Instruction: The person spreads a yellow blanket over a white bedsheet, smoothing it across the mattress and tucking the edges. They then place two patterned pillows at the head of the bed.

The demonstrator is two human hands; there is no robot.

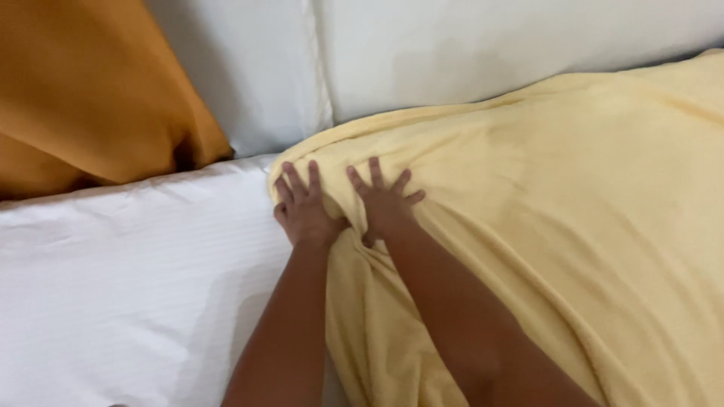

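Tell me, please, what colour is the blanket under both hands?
The blanket is pale yellow, seen in the head view.

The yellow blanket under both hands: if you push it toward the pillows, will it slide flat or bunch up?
The yellow blanket probably bunches: folds already gather at the wrists below the left hand and right hand. It looks soft and floppy, draping over whatever lies beneath it. It may slip a little on the smooth white sheet.

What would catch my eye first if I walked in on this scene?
Most likely the pale yellow blanket spread over the right of the white bed sheet, with the left hand and right hand pressed flat, fingers spread, on its upper left corner. Next, the mustard-orange cushion at top left beside white pillows.
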